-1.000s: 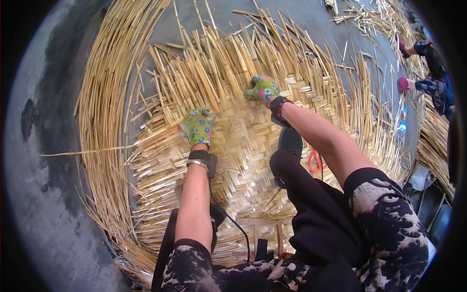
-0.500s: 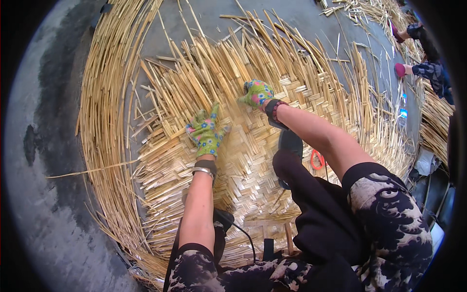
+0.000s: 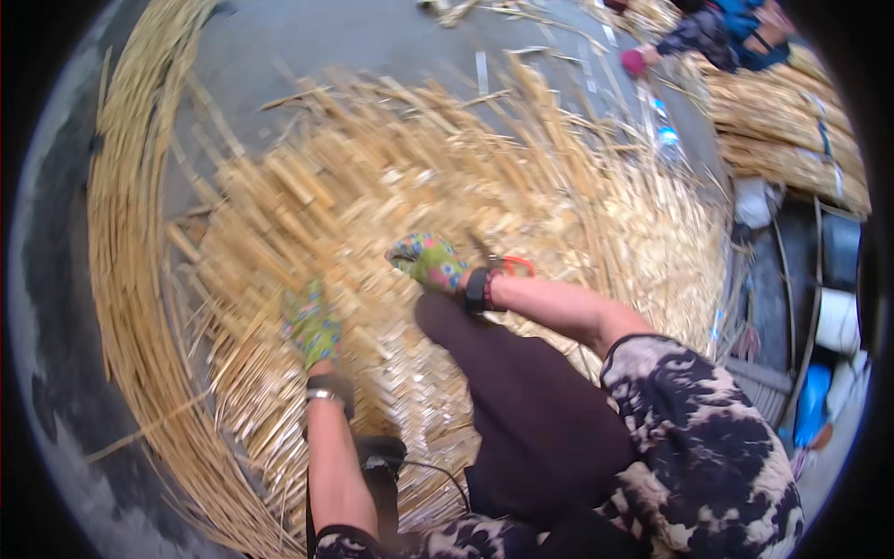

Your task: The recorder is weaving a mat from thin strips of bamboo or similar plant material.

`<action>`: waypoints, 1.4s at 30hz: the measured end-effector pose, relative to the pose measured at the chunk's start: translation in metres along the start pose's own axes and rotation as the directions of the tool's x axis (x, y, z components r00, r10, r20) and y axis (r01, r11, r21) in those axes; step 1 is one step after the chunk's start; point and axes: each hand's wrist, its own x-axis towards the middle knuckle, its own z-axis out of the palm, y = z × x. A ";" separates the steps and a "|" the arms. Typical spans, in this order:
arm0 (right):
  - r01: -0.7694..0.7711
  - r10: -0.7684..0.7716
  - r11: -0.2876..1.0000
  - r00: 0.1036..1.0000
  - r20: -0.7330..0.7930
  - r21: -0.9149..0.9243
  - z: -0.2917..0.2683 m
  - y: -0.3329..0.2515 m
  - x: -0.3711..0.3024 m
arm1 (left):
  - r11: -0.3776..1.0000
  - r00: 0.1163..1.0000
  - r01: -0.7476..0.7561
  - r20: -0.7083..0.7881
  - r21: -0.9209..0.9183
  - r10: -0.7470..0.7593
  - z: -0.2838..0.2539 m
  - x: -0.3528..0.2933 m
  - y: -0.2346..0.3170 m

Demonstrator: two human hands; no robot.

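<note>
A wide mat of split straw-coloured strips [image 3: 400, 368], woven in a zigzag, lies under both my hands. My left hand [image 3: 315, 328], in a green flowered glove, rests on its left part with the fingers stretched forward; motion blurs them. Loose strip ends [image 3: 270, 200] stick out beyond that hand at the far left. My right hand [image 3: 430, 261], gloved alike, is bent down onto the weave near the middle, its fingers curled; what lies under them is hidden. Just right of it is a tool with red-orange handles [image 3: 514, 266], partly behind my wrist.
A long bundle of loose strips [image 3: 140, 233] curves along the left. At the far right are a water bottle [image 3: 665, 138], tied strip bundles [image 3: 782, 140] and a dark cart-like frame [image 3: 778, 307] with bags. Another person's hand in a pink glove [image 3: 635, 62] shows at the top right.
My view has swung to the right, so the mat sits lower and further left. Both hands are nearer my body, and my right hand now lies close to my knee.
</note>
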 end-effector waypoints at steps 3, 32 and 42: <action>-0.143 0.170 0.982 0.954 -0.246 0.126 -0.034 0.056 -0.086 | 0.995 0.991 -0.101 -0.093 -0.012 0.099 0.003 -0.010 0.033; -0.773 0.497 0.623 0.510 -0.702 -0.120 -0.128 0.256 -0.290 | 0.822 0.950 0.222 0.305 -0.524 -0.062 -0.004 -0.111 0.051; -0.055 0.503 0.779 0.649 -0.571 0.624 -0.135 0.124 -0.278 | 0.238 0.970 0.183 0.215 -0.954 0.115 -0.154 -0.091 0.136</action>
